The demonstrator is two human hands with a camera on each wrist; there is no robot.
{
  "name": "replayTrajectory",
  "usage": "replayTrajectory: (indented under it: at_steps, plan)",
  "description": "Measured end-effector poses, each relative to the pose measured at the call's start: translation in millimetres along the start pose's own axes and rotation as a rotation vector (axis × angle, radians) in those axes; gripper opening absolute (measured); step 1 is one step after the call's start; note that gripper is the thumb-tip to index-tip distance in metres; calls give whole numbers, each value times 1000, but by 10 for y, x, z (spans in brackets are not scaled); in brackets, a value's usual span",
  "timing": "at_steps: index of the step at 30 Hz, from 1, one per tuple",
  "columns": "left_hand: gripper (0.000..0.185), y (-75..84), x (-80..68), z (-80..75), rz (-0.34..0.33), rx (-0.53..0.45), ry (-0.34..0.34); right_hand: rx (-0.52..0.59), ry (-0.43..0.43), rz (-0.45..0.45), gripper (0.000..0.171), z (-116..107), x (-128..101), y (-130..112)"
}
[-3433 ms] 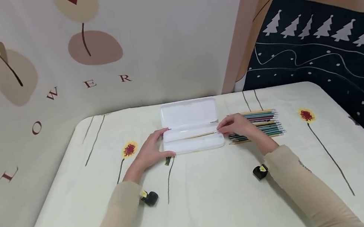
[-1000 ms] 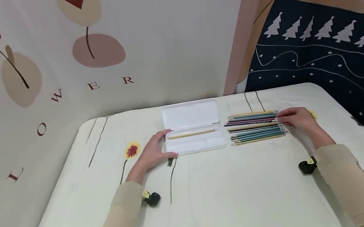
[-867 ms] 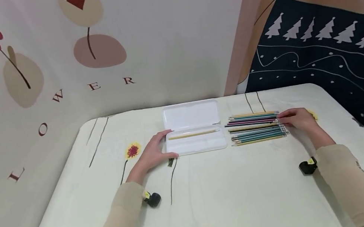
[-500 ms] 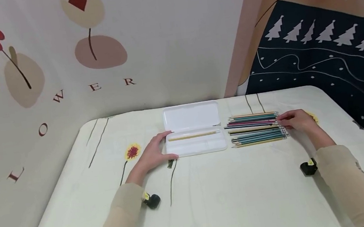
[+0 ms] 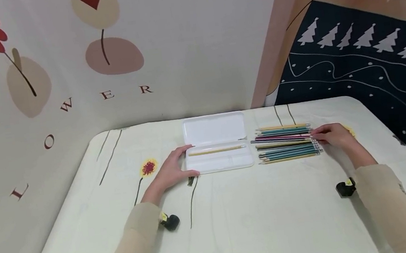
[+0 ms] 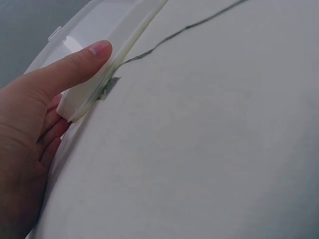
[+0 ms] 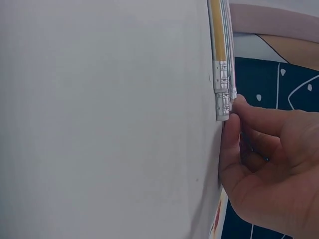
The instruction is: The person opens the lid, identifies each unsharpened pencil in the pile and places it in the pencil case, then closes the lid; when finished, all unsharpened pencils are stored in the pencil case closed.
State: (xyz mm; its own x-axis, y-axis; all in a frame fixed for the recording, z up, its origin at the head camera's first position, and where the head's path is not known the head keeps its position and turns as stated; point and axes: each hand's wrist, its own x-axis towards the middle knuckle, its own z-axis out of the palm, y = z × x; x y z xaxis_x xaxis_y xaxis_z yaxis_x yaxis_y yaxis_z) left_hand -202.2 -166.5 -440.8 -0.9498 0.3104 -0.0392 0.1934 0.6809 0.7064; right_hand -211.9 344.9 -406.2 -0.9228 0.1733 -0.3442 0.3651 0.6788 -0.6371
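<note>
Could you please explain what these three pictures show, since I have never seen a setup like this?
A person wears three cameras: one on the head and one on each wrist. The head view looks down on a table under a flowered cloth. An open white case lies there with one pencil inside, and a row of pencils lies to its right. The left hand holds the case's left end; its wrist view shows the thumb on the rim. The right hand pinches the eraser end of one pencil in the row, seen close in the right wrist view.
</note>
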Motion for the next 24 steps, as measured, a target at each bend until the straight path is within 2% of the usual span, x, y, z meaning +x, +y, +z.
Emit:
replayTrajectory:
  at_steps: [8,12,15,19,24]
  plan:
    - [95,30,-28,-19,-15,-7,-7,-46,-25,-46,39,-17,-5,21]
    - [95,33,-18,-20,-4,-15,0,11,-29,-61,43,-47,-44,45]
    - [94,29,-21,-5,-3,-22,-6,146,-22,-49,41,-78,-106,68]
    - [95,18,-33,14,-3,-13,-17,399,-5,-43,18,-132,-212,67]
    - [95,20,-36,-6,-4,-9,2,712,-6,-102,22,-156,-299,-81]
